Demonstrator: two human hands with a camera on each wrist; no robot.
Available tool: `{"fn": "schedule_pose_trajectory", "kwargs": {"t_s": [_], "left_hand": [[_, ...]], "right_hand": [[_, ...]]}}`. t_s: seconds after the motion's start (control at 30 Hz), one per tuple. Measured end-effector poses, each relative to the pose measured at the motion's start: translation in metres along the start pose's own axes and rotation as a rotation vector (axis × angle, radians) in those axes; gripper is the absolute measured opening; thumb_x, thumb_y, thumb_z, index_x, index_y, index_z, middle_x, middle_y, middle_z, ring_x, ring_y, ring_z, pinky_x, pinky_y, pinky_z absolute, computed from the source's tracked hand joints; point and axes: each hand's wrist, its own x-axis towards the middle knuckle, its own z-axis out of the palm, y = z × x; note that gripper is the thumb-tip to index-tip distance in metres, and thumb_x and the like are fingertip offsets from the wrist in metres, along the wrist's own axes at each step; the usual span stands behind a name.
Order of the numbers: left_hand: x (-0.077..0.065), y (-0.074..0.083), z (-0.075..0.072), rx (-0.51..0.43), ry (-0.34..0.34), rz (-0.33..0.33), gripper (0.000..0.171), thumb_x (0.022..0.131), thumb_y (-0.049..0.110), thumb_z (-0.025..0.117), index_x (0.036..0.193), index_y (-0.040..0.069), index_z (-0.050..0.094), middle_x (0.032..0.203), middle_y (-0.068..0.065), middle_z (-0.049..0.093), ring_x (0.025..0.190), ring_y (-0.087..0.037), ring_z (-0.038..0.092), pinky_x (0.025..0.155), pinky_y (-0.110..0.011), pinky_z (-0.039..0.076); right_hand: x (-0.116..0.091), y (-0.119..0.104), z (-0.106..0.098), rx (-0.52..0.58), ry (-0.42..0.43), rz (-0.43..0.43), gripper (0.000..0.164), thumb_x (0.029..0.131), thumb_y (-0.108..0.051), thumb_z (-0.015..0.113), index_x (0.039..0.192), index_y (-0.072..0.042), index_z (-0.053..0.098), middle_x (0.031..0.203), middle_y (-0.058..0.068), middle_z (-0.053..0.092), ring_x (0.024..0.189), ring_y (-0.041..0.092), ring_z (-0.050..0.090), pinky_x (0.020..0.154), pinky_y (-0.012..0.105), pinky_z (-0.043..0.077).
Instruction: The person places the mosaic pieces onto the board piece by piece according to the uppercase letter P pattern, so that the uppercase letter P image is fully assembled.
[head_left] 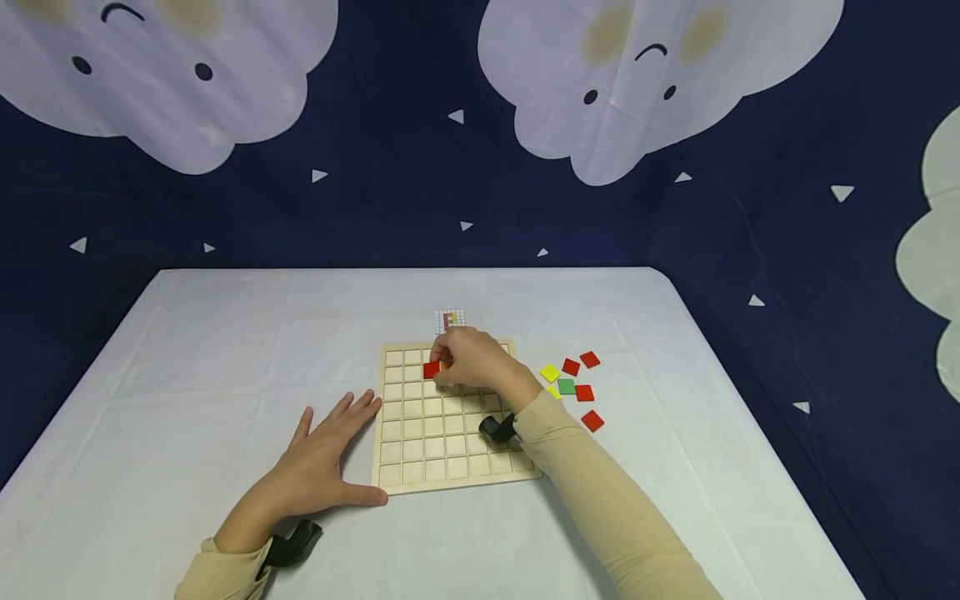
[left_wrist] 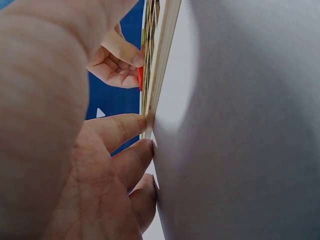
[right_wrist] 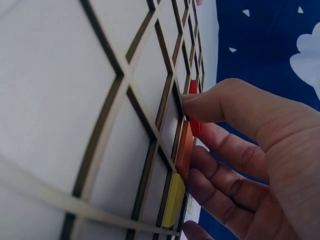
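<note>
A wooden grid board [head_left: 412, 475] with square cells lies on the table. My right hand [head_left: 476, 358] is over its upper part, pinching a red square tile [head_left: 431, 370] between thumb and fingers at a cell near the back. In the right wrist view, the red tile [right_wrist: 194, 127] stands partly behind the thumb. An orange tile [right_wrist: 184, 150] and a yellow tile [right_wrist: 173, 200] sit in the row beside it. My left hand [head_left: 318, 467] has its fingers spread and straight. Its fingertips and thumb touch the board's left edge and front left corner.
Loose red, yellow and green tiles [head_left: 566, 387] lie right of the board, some partly behind the right forearm. A small card with a coloured grid [head_left: 450, 319] lies behind the board, partly covered by the right hand. A dark blue cloth with clouds [head_left: 405, 208] hangs behind the white table [head_left: 225, 350].
</note>
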Motion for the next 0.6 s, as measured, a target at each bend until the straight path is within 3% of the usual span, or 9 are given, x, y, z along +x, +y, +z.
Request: {"fn": "schedule_pose_trajectory", "kwargs": {"t_s": [0.6], "left_hand": [[0.0007,0.0022,0.0,0.004,-0.006,0.001,0.131,0.062,0.068,0.096,0.168,0.016,0.038,0.177,-0.011,0.033,0.164,-0.047,0.025,0.121,-0.085,0.002]], "right_hand": [[-0.0036,-0.0018,0.0003,-0.042,0.002,0.021,0.022,0.087,-0.019,0.085,0.107,-0.016,0.075,0.091,-0.004,0.069,0.087,0.016,0.059,0.083,0.035,0.05]]}}
